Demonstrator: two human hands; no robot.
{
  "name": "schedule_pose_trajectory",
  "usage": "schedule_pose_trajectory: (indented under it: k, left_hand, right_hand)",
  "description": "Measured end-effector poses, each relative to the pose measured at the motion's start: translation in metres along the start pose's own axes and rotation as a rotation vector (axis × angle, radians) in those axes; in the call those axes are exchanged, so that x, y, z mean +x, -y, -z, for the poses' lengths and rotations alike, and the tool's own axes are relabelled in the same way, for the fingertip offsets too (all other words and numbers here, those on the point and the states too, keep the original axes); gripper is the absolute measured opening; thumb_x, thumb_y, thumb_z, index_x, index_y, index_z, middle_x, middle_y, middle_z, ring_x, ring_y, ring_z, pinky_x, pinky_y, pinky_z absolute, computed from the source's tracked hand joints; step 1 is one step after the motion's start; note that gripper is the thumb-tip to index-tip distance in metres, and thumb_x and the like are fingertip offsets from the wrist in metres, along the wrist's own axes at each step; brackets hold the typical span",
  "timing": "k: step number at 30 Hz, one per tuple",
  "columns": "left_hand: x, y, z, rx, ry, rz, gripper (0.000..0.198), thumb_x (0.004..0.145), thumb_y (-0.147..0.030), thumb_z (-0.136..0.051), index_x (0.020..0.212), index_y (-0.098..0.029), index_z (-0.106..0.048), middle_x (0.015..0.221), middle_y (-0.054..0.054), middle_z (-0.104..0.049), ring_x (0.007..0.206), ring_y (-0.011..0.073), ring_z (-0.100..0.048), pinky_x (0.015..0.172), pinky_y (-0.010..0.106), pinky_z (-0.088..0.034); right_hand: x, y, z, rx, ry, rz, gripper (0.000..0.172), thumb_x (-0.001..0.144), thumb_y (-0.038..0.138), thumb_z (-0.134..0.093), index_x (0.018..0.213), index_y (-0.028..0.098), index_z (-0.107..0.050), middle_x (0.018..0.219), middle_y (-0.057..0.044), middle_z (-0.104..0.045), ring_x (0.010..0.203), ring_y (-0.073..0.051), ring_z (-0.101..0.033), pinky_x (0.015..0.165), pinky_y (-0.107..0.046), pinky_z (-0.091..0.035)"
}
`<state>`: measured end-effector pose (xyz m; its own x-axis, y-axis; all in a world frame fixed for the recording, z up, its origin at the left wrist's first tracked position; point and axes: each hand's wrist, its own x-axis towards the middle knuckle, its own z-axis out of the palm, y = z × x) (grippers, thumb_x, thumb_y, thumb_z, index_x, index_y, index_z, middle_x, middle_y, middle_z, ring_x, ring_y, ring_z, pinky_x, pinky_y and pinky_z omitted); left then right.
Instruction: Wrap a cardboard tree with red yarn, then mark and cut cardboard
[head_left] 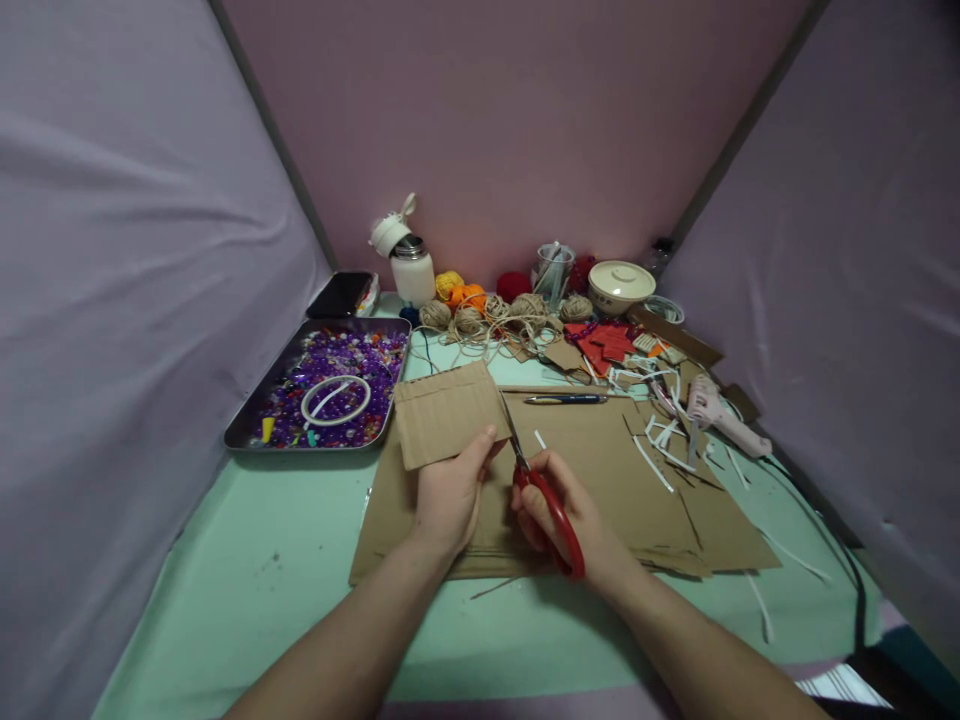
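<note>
My left hand grips a rectangular piece of cardboard by its lower right part, thumb on top. The piece is held up over larger cardboard sheets. In my right hand is a pair of scissors with red handles, my fingers through the loops. The blades lie along the right edge of the held piece, pointing away from me. Whether they are parted is hard to make out. A pen rests on the sheets just beyond the scissors.
At left, a metal tray holds purple beads and a white ring. Behind are twine balls, a white bottle, a cup of tools and a lidded bowl. A corded glue gun lies right among paper strips.
</note>
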<state>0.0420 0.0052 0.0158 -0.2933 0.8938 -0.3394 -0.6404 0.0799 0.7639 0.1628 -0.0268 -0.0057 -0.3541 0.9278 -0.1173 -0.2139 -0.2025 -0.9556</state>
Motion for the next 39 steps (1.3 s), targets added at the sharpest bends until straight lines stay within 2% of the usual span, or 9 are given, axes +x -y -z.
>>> schedule_pose_trajectory:
  k: [4,11,16,22,25,29,34,39]
  left_hand:
    - [0.002,0.001,0.002,0.022,0.003,-0.009,0.023,0.059,-0.012,-0.077,0.080,-0.014,-0.068,0.083,0.006,-0.071,0.078,0.0175,-0.066,0.078,0.031,-0.053]
    - [0.004,0.004,0.005,0.067,-0.018,-0.030,0.028,0.059,-0.016,-0.079,0.085,-0.015,-0.069,0.091,0.007,-0.070,0.084,0.0187,-0.065,0.083,0.033,-0.052]
    - [0.003,0.002,0.003,0.063,-0.021,-0.002,0.020,0.059,-0.016,-0.077,0.077,-0.018,-0.069,0.084,0.005,-0.071,0.078,0.0180,-0.066,0.077,0.030,-0.053]
    - [0.003,0.003,0.005,0.105,0.004,-0.015,0.026,0.060,-0.020,-0.077,0.085,-0.017,-0.069,0.095,0.005,-0.071,0.088,0.0194,-0.065,0.083,0.032,-0.052]
    - [0.000,0.003,0.006,0.268,0.002,-0.040,0.029,0.061,-0.023,-0.076,0.088,-0.014,-0.069,0.098,0.008,-0.071,0.092,0.0206,-0.064,0.089,0.033,-0.049]
    - [-0.006,0.003,0.006,0.441,0.015,-0.021,0.027,0.064,-0.023,-0.074,0.088,-0.011,-0.069,0.099,0.010,-0.070,0.092,0.0204,-0.064,0.092,0.033,-0.046]
    - [-0.006,0.006,0.006,0.425,0.023,-0.032,0.035,0.063,-0.024,-0.076,0.094,-0.012,-0.069,0.102,0.010,-0.070,0.095,0.0208,-0.064,0.094,0.034,-0.045]
    - [-0.007,0.010,0.007,0.345,0.044,-0.017,0.038,0.059,-0.028,-0.078,0.092,-0.012,-0.070,0.099,0.011,-0.070,0.094,0.0228,-0.064,0.093,0.037,-0.045]
  right_hand:
    - [0.000,0.004,-0.001,-0.042,-0.030,-0.010,0.035,0.079,0.049,-0.061,0.081,0.022,-0.039,0.059,0.008,-0.043,0.042,-0.004,-0.035,0.038,-0.016,-0.026]
    - [0.001,0.002,-0.002,-0.086,-0.068,-0.032,0.036,0.079,0.048,-0.061,0.079,0.022,-0.037,0.053,0.011,-0.039,0.037,-0.003,-0.033,0.034,-0.014,-0.026]
    - [0.002,0.003,-0.002,-0.107,-0.077,-0.041,0.037,0.077,0.049,-0.063,0.078,0.022,-0.038,0.048,0.012,-0.036,0.035,-0.003,-0.032,0.033,-0.013,-0.026]
    - [0.000,0.003,0.002,-0.140,-0.060,-0.028,0.039,0.076,0.049,-0.064,0.086,0.022,-0.038,0.060,0.009,-0.040,0.042,-0.004,-0.033,0.038,-0.015,-0.027]
    - [-0.002,0.007,0.005,-0.199,-0.036,0.017,0.039,0.076,0.046,-0.065,0.090,0.022,-0.038,0.069,0.006,-0.043,0.052,-0.006,-0.037,0.045,-0.017,-0.031]
    - [-0.002,0.011,0.010,-0.267,-0.075,0.062,0.041,0.074,0.041,-0.069,0.092,0.021,-0.038,0.076,0.004,-0.045,0.063,-0.009,-0.040,0.054,-0.019,-0.035]
    - [0.000,0.005,0.014,-0.332,-0.098,0.068,0.035,0.077,0.039,-0.067,0.092,0.021,-0.040,0.074,0.004,-0.045,0.064,-0.010,-0.040,0.057,-0.020,-0.035]
    - [0.001,0.003,0.014,-0.326,-0.140,0.088,0.032,0.078,0.040,-0.065,0.089,0.020,-0.042,0.073,0.004,-0.044,0.063,-0.009,-0.039,0.056,-0.020,-0.034]
